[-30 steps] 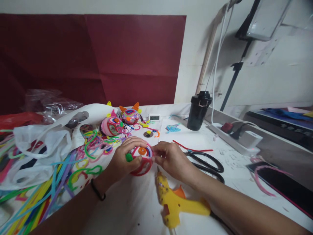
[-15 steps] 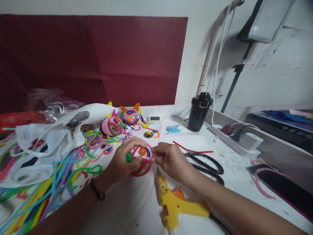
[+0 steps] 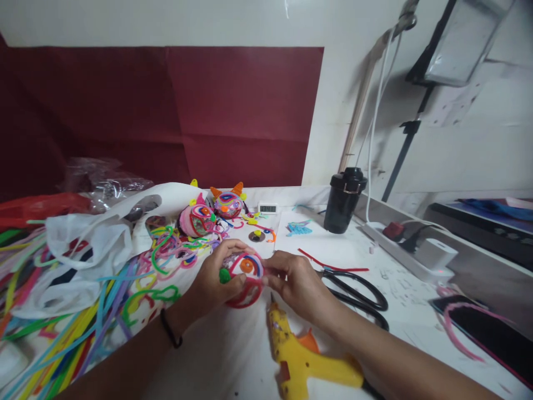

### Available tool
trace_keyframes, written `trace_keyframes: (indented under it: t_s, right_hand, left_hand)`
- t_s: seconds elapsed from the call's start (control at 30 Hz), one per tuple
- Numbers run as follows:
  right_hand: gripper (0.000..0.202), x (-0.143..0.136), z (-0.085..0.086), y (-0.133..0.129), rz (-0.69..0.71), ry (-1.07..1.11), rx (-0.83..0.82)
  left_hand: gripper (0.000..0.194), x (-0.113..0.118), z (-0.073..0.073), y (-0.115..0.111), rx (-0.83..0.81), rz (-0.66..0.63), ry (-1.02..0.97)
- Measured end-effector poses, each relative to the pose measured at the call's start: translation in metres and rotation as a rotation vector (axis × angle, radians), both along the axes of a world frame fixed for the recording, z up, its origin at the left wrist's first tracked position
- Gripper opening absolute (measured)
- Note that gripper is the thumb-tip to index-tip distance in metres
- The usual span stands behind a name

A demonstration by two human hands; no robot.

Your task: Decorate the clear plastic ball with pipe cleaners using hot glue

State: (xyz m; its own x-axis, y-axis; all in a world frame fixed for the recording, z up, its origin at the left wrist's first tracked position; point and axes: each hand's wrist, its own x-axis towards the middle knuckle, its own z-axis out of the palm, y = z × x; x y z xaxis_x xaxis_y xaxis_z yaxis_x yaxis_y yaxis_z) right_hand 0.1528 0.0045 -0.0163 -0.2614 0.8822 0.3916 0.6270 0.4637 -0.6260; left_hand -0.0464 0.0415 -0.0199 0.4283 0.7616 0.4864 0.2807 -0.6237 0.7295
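A round craft ball (image 3: pixel 248 266) covered in coloured pipe cleaners, with an orange eye and a green pompom, is held just above the white tabletop. My left hand (image 3: pixel 219 275) wraps around its left side, thumb across the front. My right hand (image 3: pixel 293 280) pinches at the ball's right edge, thumb and forefinger together; anything tiny between those fingertips is hidden. Below my right hand lies a yellow hot glue gun (image 3: pixel 300 355), nozzle pointing away from me. Black-handled scissors (image 3: pixel 358 291) rest beside my right wrist, their blades mostly hidden by the hand.
Two decorated balls (image 3: pixel 195 218) stand at the back. Loose pipe cleaners (image 3: pixel 83 322) heap up on the left beside a white bag (image 3: pixel 89 239). A black bottle (image 3: pixel 345 200), a small digital clock (image 3: pixel 267 208), a power strip (image 3: pixel 410 255) and a phone (image 3: pixel 487 328) are also around.
The whole view has shifted, so everything appears slightly lower and further right. Both hands keep the same hold on the ball, with little visible movement of the fingers.
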Motion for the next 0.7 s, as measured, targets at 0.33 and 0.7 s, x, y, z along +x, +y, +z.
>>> trace_keyframes:
  t_s: [0.33, 0.7]
  right_hand:
    - [0.021, -0.0007, -0.0041, 0.0014, 0.008, 0.046, -0.009]
    - [0.010, -0.0006, -0.0052, 0.0005, 0.010, 0.064, 0.015]
  left_hand:
    - [0.041, -0.0003, 0.0006, -0.0018, 0.012, -0.011, -0.004]
    - [0.041, -0.0071, -0.0050, 0.0034, 0.015, -0.071, 0.020]
